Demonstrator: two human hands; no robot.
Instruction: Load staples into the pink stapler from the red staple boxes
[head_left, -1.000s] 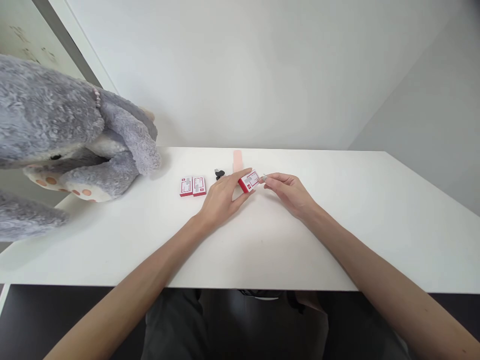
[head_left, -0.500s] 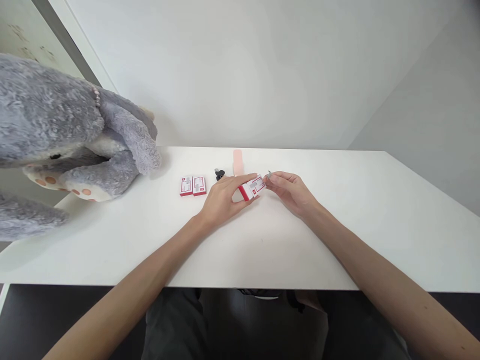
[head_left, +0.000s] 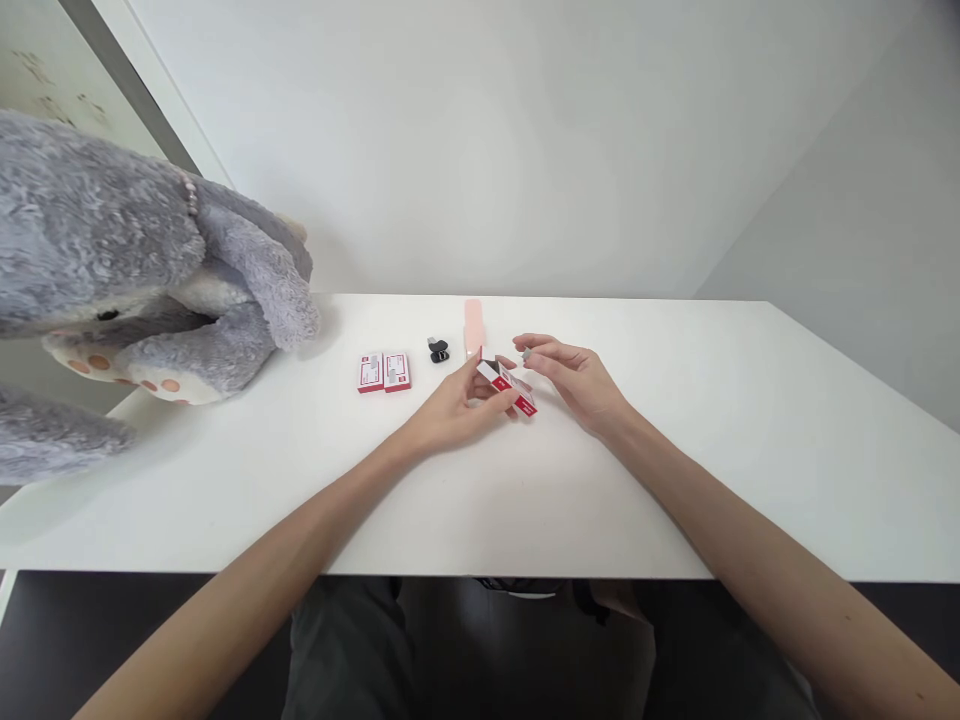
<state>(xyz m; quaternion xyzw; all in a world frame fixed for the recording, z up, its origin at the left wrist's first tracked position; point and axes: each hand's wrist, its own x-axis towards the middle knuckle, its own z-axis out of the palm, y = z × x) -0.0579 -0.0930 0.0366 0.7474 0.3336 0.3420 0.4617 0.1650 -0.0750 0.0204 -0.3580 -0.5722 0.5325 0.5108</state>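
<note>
My left hand [head_left: 454, 410] is closed around a small red-and-white cardboard box [head_left: 516, 390], tilted just above the table. The box's upper left end seems to stand open, with a flap raised. Close by on the right, my right hand [head_left: 576, 376] pinches a small grey piece [head_left: 526, 353] between thumb and fingers; its kind is too small to make out. The fingertips of that hand are near the box but apart from it.
Two similar red-and-white boxes [head_left: 384, 372] lie side by side on the white table [head_left: 645, 480]. A small black device [head_left: 439, 350] and a pink strip [head_left: 474, 318] lie beyond my left hand. A large grey plush toy [head_left: 225, 260] sits at the left.
My left hand has turned the box, so its red side and open end now show. My right hand has shifted slightly left with the grey piece. The black device is more fully visible.
</note>
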